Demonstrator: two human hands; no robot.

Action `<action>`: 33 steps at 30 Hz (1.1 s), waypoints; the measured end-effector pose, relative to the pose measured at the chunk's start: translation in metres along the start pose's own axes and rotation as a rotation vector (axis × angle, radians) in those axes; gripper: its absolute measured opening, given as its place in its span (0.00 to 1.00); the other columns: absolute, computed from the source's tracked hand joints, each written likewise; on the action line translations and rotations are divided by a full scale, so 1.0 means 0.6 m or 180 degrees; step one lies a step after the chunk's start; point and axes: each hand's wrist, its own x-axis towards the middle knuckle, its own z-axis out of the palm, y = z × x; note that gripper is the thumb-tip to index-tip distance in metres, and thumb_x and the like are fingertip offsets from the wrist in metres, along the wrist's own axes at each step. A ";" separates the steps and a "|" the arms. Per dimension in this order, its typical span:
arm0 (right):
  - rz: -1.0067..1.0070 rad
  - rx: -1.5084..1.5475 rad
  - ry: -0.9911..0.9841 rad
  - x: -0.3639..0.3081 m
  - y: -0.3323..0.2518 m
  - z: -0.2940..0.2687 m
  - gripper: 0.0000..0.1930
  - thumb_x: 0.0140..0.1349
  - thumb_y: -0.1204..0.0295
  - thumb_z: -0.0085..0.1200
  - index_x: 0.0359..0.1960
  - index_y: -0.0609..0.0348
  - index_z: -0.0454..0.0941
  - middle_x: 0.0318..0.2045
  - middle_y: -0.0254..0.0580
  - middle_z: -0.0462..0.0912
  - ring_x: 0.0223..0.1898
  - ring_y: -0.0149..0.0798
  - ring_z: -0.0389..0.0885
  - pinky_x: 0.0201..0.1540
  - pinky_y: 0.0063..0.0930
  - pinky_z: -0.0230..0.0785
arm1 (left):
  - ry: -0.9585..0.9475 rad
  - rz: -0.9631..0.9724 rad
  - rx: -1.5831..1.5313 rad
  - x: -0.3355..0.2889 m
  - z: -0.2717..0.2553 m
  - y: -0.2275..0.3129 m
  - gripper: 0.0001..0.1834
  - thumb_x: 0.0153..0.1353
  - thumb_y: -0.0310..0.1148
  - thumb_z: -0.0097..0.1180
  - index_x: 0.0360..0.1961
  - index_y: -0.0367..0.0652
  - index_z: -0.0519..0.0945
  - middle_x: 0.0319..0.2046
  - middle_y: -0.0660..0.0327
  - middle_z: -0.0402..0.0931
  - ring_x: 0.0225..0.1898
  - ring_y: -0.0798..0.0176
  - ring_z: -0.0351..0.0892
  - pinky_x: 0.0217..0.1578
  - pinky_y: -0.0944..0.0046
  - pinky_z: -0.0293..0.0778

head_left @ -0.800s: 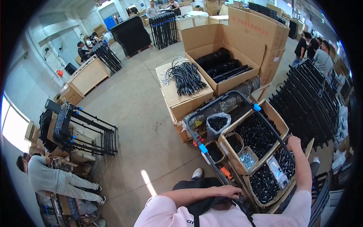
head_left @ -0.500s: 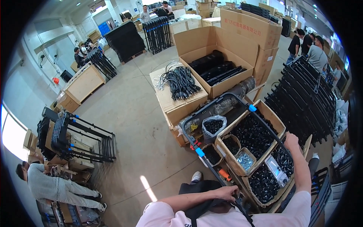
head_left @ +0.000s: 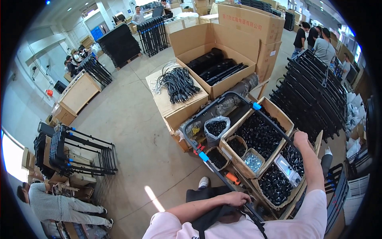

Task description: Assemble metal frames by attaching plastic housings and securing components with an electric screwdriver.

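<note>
A black tubular U-shaped frame (head_left: 191,139) with blue clips slants across the parts boxes, its rounded end pointing away from me. My right hand (head_left: 301,139) is closed around its right bar, beside the rim of a parts box. Close to my body, my left hand (head_left: 238,198) has its fingers curled on the left bar. Under and between the bars, a box (head_left: 225,150) holds small black plastic parts (head_left: 260,131). A small tub of silver screws (head_left: 253,162) sits in its corner. An orange-handled tool (head_left: 232,178) lies beside the left bar.
A grey-white device (head_left: 287,170) rests on black parts in the nearer box. A bag of black parts (head_left: 217,128) stands left of the boxes. Beyond are bundled cables (head_left: 179,85) and an open carton (head_left: 238,79). Stacked black frames (head_left: 310,91) stand at right; a person (head_left: 49,199) works at lower left.
The whole view has shifted, so the surroundings appear farther left and slightly higher. Both hands keep their hold on the frame, which stays nearly in place over the boxes.
</note>
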 end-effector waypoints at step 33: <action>-0.0041 0.0000 -0.0076 0.012 0.000 0.012 0.10 0.61 0.69 0.59 0.41 0.55 0.90 0.47 0.52 0.91 0.50 0.51 0.91 0.52 0.45 0.84 | -0.0125 -0.0181 -0.0524 0.019 0.001 -0.010 0.14 0.80 0.40 0.48 0.56 0.46 0.80 0.34 0.61 0.81 0.35 0.66 0.81 0.41 0.61 0.80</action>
